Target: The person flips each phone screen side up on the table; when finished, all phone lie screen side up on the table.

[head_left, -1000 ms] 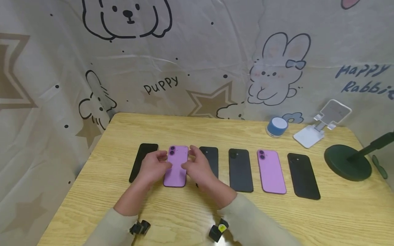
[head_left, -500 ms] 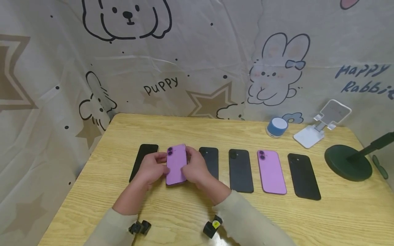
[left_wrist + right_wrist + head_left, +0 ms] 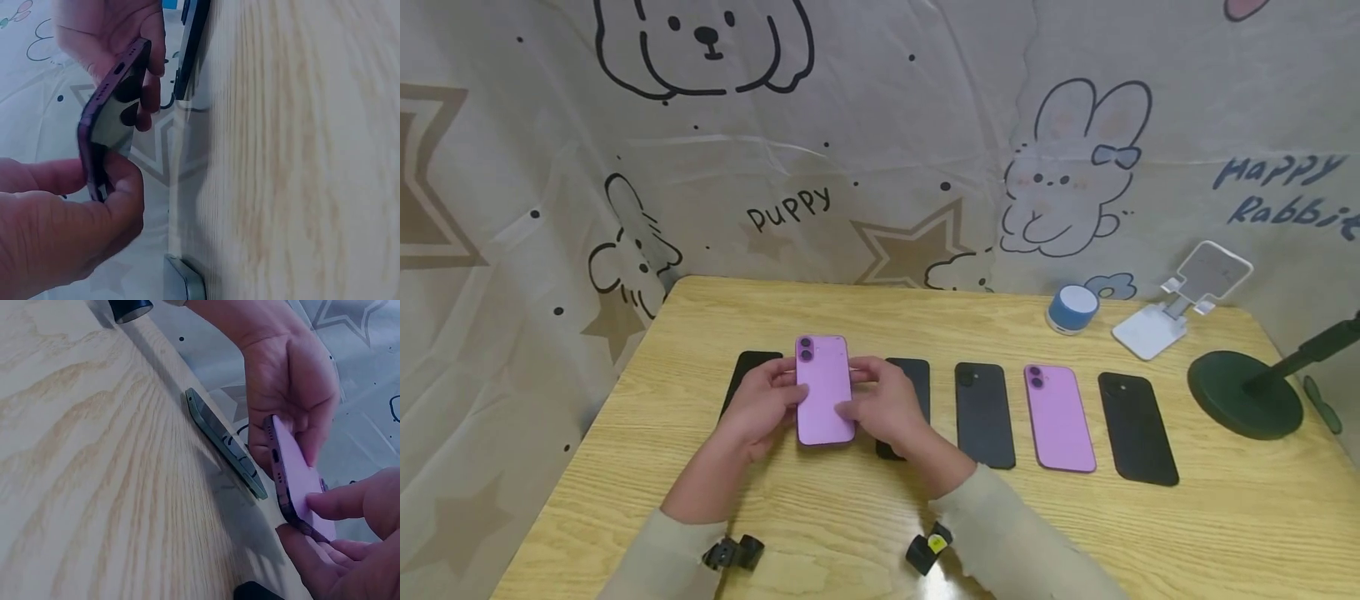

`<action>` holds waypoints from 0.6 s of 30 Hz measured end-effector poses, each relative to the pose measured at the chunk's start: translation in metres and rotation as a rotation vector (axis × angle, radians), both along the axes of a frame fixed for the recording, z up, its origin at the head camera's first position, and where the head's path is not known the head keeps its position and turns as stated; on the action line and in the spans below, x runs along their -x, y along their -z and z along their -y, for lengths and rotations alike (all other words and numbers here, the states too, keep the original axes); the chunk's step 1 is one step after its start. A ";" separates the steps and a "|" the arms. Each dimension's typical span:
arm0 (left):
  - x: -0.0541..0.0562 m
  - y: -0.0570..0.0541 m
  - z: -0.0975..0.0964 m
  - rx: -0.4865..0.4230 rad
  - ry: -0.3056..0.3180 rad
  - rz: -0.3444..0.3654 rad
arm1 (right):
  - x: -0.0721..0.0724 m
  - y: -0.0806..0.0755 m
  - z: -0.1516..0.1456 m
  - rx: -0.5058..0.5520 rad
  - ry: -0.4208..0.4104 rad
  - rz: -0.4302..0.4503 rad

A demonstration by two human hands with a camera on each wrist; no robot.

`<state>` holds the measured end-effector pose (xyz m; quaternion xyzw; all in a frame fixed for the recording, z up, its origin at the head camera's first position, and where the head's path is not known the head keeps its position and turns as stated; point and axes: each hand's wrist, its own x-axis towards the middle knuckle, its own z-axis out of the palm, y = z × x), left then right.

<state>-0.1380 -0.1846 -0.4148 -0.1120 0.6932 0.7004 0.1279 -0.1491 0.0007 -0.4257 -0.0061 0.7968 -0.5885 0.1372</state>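
A purple smartphone [image 3: 824,404] with two camera lenses is held above the table, its back towards the head camera. My left hand [image 3: 758,408] pinches its left edge, thumb on the back and fingers beneath. On the opposite edge, my right hand [image 3: 887,404] grips it the same way. The left wrist view shows the glossy screen side of the smartphone [image 3: 112,119] and its port end. Beside my left hand lies a black smartphone [image 3: 752,367], partly covered by that hand. A dark smartphone [image 3: 916,379] lies partly hidden behind my right hand.
Further right in the row lie a dark grey smartphone [image 3: 985,417], another purple smartphone [image 3: 1062,421] and a black smartphone [image 3: 1138,429]. Behind them stand a blue-and-white cylinder [image 3: 1072,310] and a white phone stand [image 3: 1183,300]. A dark green round base [image 3: 1243,396] sits at the right.
The purple smartphone lay flat on the table between both hands. They have lifted it, tilted it briefly, and brought it up and slightly left.
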 end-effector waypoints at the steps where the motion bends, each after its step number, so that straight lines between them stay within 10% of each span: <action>1: 0.000 0.000 0.000 -0.006 0.008 -0.006 | 0.000 0.000 0.000 -0.008 -0.005 -0.007; 13: -0.003 -0.006 0.004 -0.265 0.103 -0.047 | -0.004 -0.002 0.005 0.154 -0.155 -0.031; 18: -0.003 -0.007 0.001 -0.224 0.163 -0.093 | -0.004 -0.002 0.006 0.289 -0.158 0.014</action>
